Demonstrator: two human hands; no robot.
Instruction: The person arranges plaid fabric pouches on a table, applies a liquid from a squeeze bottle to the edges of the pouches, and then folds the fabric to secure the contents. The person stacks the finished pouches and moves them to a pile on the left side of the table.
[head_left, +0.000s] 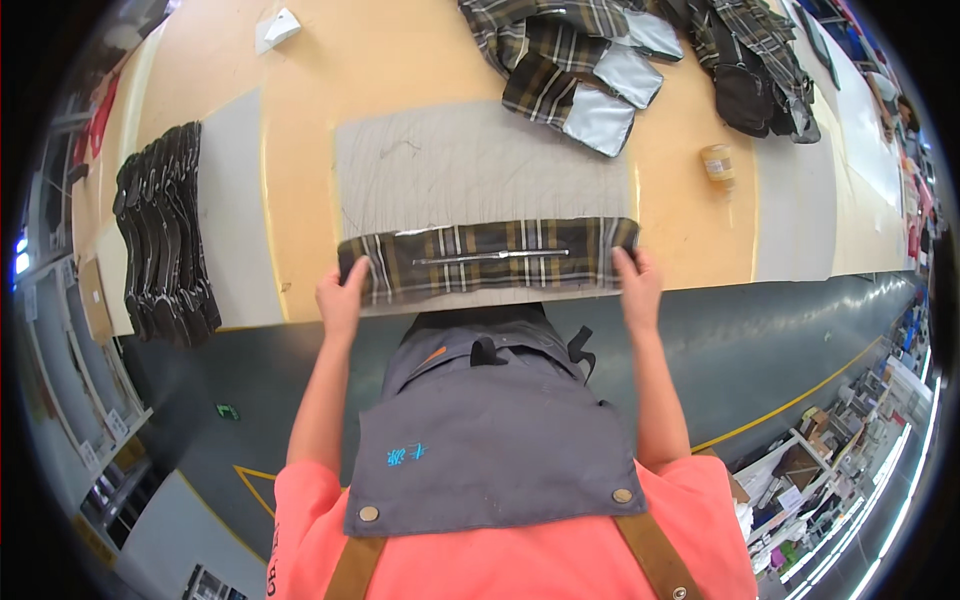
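A long plaid fabric piece, dark with olive and white stripes and a silvery zipper-like strip along its middle, is stretched out near the table's front edge. My left hand grips its left end, thumb on top and the other fingers hidden beneath. At the opposite end, my right hand pinches the corner in the same way. Behind the piece lies a grey mat with thin marks across it.
Plaid pieces with silvery ends lie at the back, beside more dark plaid pieces. A small amber bottle is on the right. Dark curved pieces are stacked on the left. A white object sits at the far left.
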